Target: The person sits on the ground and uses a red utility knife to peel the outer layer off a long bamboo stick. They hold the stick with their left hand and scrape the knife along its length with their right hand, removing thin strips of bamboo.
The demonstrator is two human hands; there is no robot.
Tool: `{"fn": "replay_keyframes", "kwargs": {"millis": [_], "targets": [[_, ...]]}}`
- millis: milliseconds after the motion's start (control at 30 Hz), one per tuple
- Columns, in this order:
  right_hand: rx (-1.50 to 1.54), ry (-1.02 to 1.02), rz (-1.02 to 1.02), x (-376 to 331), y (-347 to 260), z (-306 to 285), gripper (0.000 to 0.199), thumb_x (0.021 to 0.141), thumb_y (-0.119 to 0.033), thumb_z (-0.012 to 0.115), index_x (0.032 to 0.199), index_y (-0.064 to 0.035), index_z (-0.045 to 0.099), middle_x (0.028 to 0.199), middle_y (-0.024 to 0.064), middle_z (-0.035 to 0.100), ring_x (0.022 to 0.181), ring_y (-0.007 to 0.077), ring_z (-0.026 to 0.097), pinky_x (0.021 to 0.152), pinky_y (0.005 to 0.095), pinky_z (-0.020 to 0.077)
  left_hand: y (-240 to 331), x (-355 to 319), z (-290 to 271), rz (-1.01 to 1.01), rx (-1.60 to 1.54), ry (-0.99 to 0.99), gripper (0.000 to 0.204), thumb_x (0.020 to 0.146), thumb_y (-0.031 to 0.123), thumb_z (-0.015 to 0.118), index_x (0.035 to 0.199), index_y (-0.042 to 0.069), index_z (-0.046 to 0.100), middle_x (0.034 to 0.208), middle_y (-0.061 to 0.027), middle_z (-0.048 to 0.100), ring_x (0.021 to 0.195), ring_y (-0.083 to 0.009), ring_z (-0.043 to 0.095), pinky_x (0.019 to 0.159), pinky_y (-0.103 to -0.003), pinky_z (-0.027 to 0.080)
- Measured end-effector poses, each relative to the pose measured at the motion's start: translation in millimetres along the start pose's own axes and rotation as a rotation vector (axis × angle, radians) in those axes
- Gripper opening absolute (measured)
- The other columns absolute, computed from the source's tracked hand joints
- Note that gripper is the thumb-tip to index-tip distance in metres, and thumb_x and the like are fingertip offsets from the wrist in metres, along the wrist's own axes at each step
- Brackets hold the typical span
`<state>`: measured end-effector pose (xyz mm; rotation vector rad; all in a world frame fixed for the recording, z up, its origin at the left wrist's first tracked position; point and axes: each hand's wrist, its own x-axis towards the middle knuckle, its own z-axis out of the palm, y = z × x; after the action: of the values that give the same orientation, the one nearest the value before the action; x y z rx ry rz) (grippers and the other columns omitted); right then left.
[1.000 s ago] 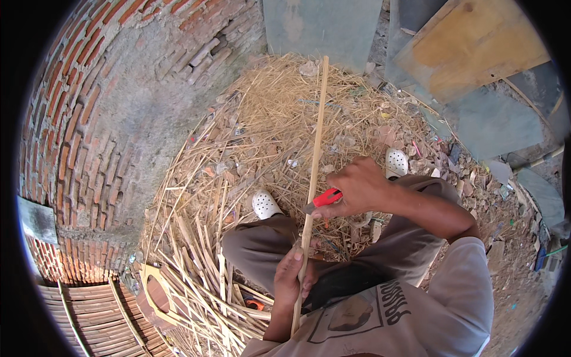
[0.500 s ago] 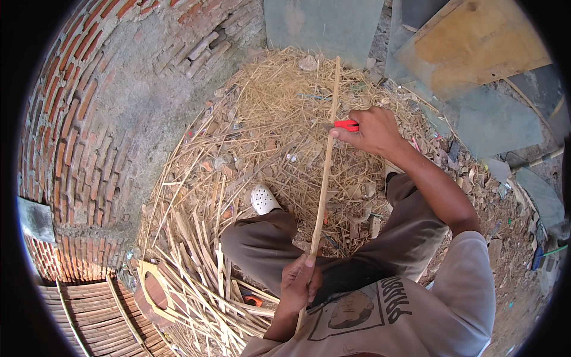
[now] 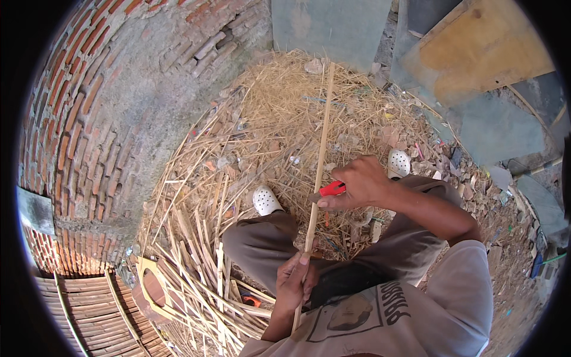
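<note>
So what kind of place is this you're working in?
Likely an outdoor bamboo-craft work spot: a curved brick wall, a heap of straw and shavings on the ground, and split bamboo strips piled beside the seated person.

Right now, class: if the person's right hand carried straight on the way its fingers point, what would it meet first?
The right hand, holding a red-handled knife, points leftward; it already presses the long bamboo strip. Beyond that, probably the white shoe, though depth is unclear.

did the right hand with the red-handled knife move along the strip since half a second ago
Yes. The right hand slid back down the bamboo strip toward the person, now beside the white shoe.
</note>
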<state>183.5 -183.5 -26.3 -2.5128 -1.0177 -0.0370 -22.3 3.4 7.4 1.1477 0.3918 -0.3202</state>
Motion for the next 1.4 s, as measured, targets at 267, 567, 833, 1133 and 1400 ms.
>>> {"fn": "replay_keyframes", "kwargs": {"millis": [267,567,833,1133,1400], "targets": [[-0.036,0.114,0.109,20,30,-8,0.071,0.07,-0.077,0.058,0.06,-0.0065,0.06,0.048,0.013,0.054,0.047,0.033,0.058,0.051,0.043,0.0457,2,2,4,0.053,0.15,-0.015,0.042,0.104,0.022,0.036,0.139,0.0,0.042,0.048,0.0027,0.035,0.036,-0.005,0.028,0.036,-0.019,0.026],[-0.092,0.192,0.372,47,80,-20,0.08,0.075,-0.083,0.046,0.069,-0.006,0.067,0.055,0.014,0.059,0.058,0.0321,0.064,0.055,0.0439,0.049,-5,-9,2,0.004,0.073,-0.079,0.042,0.104,0.021,0.039,0.14,0.0,0.041,0.05,0.0033,0.036,0.039,-0.0039,0.03,0.038,-0.019,0.027],[0.091,0.41,0.881,34,200,-49,0.088,0.083,-0.079,0.034,0.069,0.0018,0.066,0.064,0.0233,0.06,0.074,0.0384,0.063,0.073,0.0454,0.047,-21,-32,2,-0.051,0.017,-0.299,0.043,0.103,0.02,0.041,0.14,-0.002,0.041,0.051,0.0035,0.038,0.042,-0.0029,0.032,0.042,-0.019,0.027],[0.099,0.107,0.293,7,42,-55,0.077,0.082,-0.077,0.043,0.068,-0.0043,0.065,0.056,0.017,0.059,0.06,0.0333,0.065,0.058,0.0432,0.0499,3,6,-2,0.05,0.177,0.031,0.039,0.103,0.019,0.042,0.138,0.003,0.046,0.051,0.0008,0.042,0.037,-0.0043,0.034,0.038,-0.019,0.028],[-0.005,0.091,0.151,10,15,-21,0.072,0.072,-0.078,0.057,0.063,-0.0066,0.064,0.046,0.0121,0.054,0.047,0.0313,0.06,0.047,0.041,0.0464,6,21,9,0.199,0.472,0.14,0.04,0.099,0.011,0.051,0.136,-0.004,0.047,0.078,0.002,0.056,0.066,-0.0029,0.049,0.062,-0.017,0.041]]}}
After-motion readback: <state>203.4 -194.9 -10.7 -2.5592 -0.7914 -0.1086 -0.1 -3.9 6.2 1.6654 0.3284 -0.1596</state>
